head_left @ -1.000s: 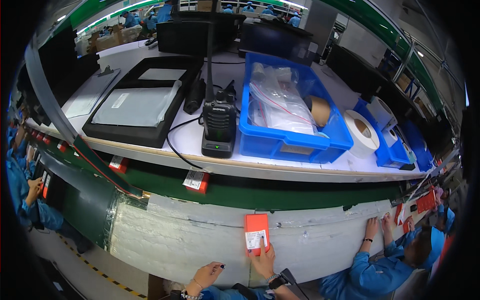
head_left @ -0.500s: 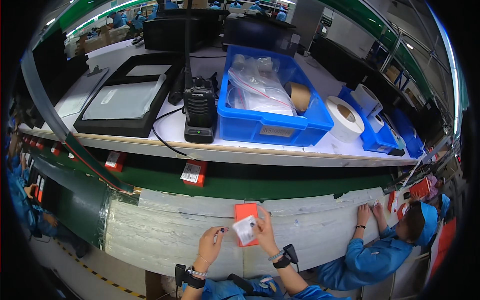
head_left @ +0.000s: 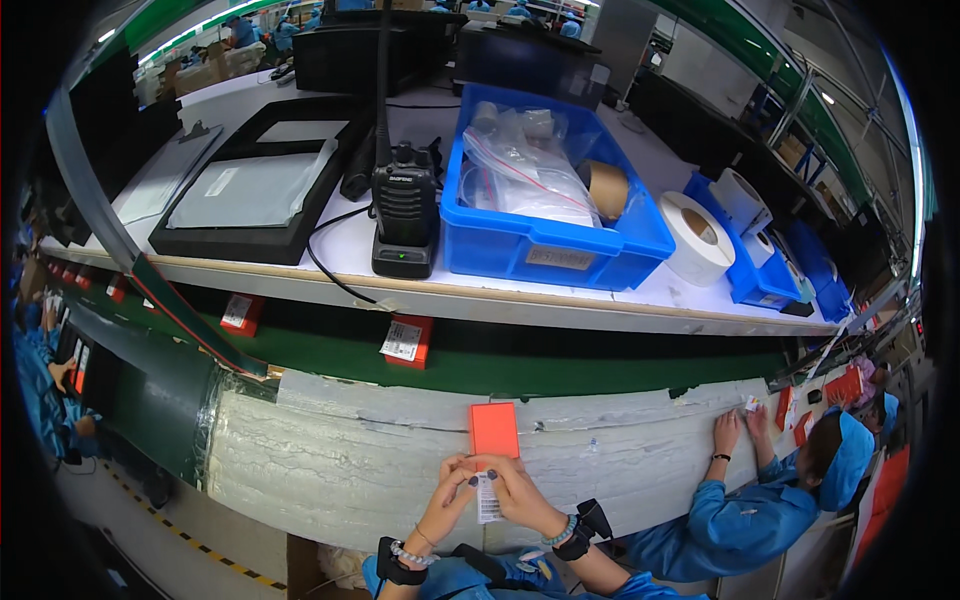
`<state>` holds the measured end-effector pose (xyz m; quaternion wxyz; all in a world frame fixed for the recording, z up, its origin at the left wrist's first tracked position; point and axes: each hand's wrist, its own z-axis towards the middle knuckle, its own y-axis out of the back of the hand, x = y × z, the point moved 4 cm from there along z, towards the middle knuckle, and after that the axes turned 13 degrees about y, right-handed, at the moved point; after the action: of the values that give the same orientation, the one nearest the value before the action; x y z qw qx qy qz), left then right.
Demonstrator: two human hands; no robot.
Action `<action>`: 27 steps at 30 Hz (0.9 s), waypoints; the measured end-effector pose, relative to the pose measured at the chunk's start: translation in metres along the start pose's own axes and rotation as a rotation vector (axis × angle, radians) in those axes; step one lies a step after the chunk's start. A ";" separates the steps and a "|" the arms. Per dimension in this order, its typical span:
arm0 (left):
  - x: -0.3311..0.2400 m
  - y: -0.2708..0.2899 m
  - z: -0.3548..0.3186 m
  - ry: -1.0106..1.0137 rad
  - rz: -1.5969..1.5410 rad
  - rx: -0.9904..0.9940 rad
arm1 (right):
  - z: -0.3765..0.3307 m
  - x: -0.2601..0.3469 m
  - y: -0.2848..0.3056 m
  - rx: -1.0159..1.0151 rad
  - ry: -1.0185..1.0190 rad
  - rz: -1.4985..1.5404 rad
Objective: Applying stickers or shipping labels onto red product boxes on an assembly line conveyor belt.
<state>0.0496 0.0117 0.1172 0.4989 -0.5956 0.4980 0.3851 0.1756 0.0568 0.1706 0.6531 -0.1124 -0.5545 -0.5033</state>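
An orange-red rectangular box [head_left: 494, 429] lies flat on the white wrapped bench top [head_left: 330, 460] just beyond my hands. My left hand [head_left: 452, 492] and my right hand [head_left: 515, 490] meet over a small white label strip [head_left: 487, 497], each pinching a side of it. The strip hangs between my fingers, just below the box's near edge. Both wrists carry bands, the right one also a dark strap.
On the shelf above stand a black two-way radio in its charger [head_left: 404, 212], a blue bin [head_left: 553, 205] with bags and tape, a white label roll [head_left: 696, 238] and a black tray [head_left: 258, 185]. Red tagged boxes [head_left: 405, 341] ride the green belt. A co-worker in blue [head_left: 770, 495] works at my right.
The label sat on the box earlier; now the box lies bare on the bench and both my hands hold the white label strip nearer to me.
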 end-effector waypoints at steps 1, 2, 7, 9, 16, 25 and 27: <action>-0.002 -0.005 0.000 0.000 0.001 0.002 | -0.002 -0.004 -0.003 0.015 -0.051 0.029; 0.002 -0.008 0.000 0.121 -0.299 -0.018 | -0.004 -0.009 -0.006 0.028 -0.101 0.059; 0.040 -0.008 0.009 0.393 -0.821 -0.059 | -0.008 -0.029 -0.016 -0.005 -0.116 0.112; 0.066 -0.005 0.013 0.504 -1.053 -0.030 | -0.014 -0.039 -0.017 -0.021 -0.122 0.103; 0.098 0.047 0.041 0.247 -0.672 -0.268 | -0.040 -0.102 0.031 -0.254 -0.236 0.592; 0.175 0.046 0.049 0.413 0.459 -0.211 | -0.034 -0.157 0.002 0.141 -0.335 0.217; 0.178 0.043 0.046 0.440 0.487 -0.140 | -0.038 -0.166 -0.005 0.121 -0.323 0.202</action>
<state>0.0461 0.0195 -0.0712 0.2306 -0.5610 0.6938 0.3883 0.2147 0.1162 0.0161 0.6084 -0.2073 -0.6671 -0.3766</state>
